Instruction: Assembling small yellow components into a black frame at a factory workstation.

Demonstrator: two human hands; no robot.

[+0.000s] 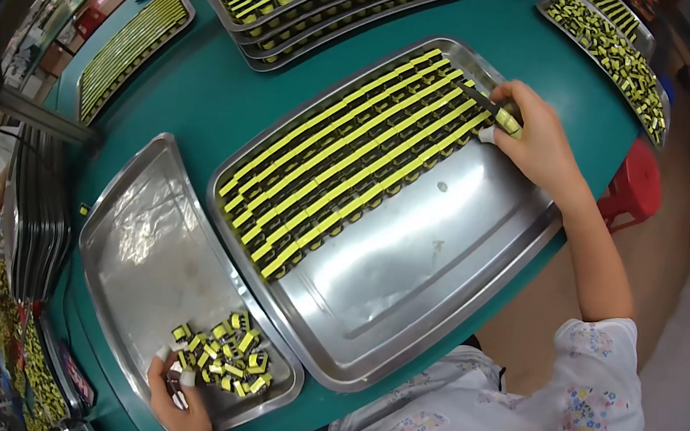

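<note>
While pinching a short yellow-and-black component strip point(509, 122) between thumb and fingers of the right hand point(543, 143), judged to be at the row-laying step. Grasping it at the upper-right ends of the component rows point(353, 163), angled across them; cannot tell whether resting on the large metal tray point(410, 314) or held just above. Curling fingers of the left hand point(186, 415) at the edge of the loose component heap point(230, 355), in the near end of the smaller metal tray point(135, 215); cannot tell whether gripping the dark piece between them. Judging by bare metal beside the nearest row, only part done. Seems to call next for squaring the strip with that row, seating it snugly, and letting go without nudging neighbours; on the left, probably for gathering more from the heap.
</note>
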